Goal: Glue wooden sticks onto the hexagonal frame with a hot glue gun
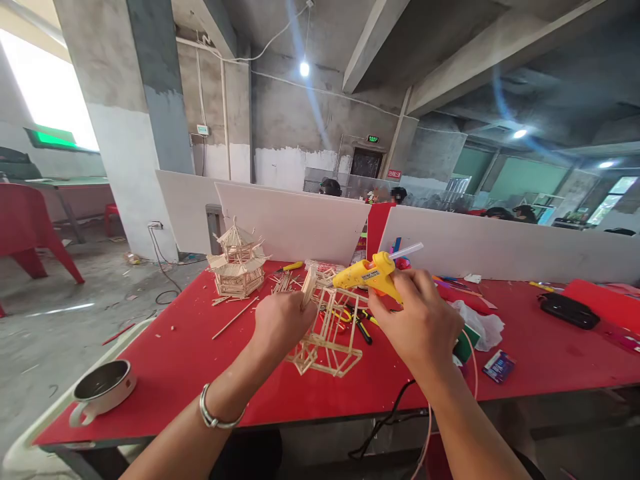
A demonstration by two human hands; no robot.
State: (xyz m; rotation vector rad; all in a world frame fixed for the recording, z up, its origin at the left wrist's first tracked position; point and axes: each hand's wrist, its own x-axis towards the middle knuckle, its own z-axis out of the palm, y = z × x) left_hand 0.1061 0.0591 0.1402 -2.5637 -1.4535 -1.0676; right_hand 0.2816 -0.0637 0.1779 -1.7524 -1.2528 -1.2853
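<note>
While the left hand (283, 323) grips the upper end of a stick frame (325, 343), fingers curled shut round a bunch of its thin wooden sticks, the frame's lower part seems to rest on the red table (165, 360), near the front edge, between both hands. Right hand (423, 327) is wrapped closed round the handle of a yellow glue gun (367, 275), nozzle pointing left at the frame's top, close to the left fingers. Trigger finger is hidden, so I cannot tell if it is pressed. Clear glue stick (407, 251) juts from the gun's back.

Frame looks very light, an open lattice, likely brittle at the glued joints; thin rails would probably snap or pop if squeezed. Best hold, as judged: a corner post or the bunched sticks, light pinch, not mid-rail. Nozzle is near the fingers, a burn risk.

Finished pagoda model (239, 263) stands on the table, well to the left and further back. Yellow-handled cutters (357, 323) lie just behind the frame. Metal cup (103, 387) sits on a pale ledge off the table's left corner.
</note>
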